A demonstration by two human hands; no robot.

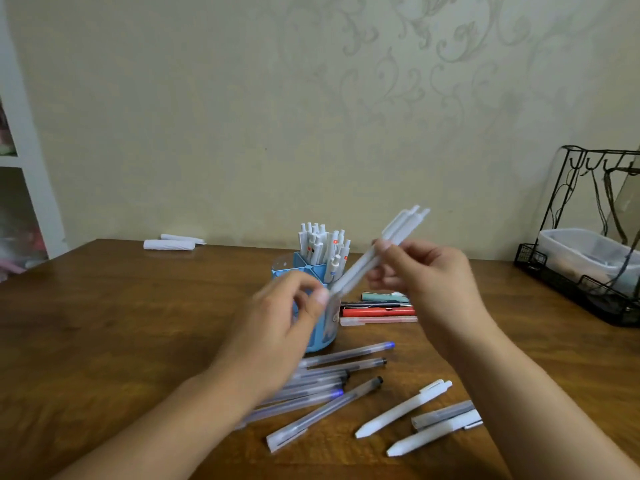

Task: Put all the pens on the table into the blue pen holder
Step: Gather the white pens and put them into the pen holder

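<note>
The right hand (429,289) has its grip closed on a small bundle of white pens (377,252), held slanting above the desk (121,323), their clicker ends up and to the right. The left hand (284,317) pinches the bundle's lower tip with thumb and forefinger, just in front of the blue pen holder (317,271). The holder stands mid-desk, partly hidden by the left hand; its far compartments are packed with upright white pens (322,244), while the near compartment's contents cannot be seen.

Bare wood lies open to the left as far as the desk's far edge, where folded white paper (171,242) rests. Right of the holder lie coloured pens (379,308), side by side. Near the holder, clear capped pens (332,386) fan out, and three white and grey pens (422,417) lie to their right. At the far right a black wire rack (581,282) holds a clear plastic box (585,251).
</note>
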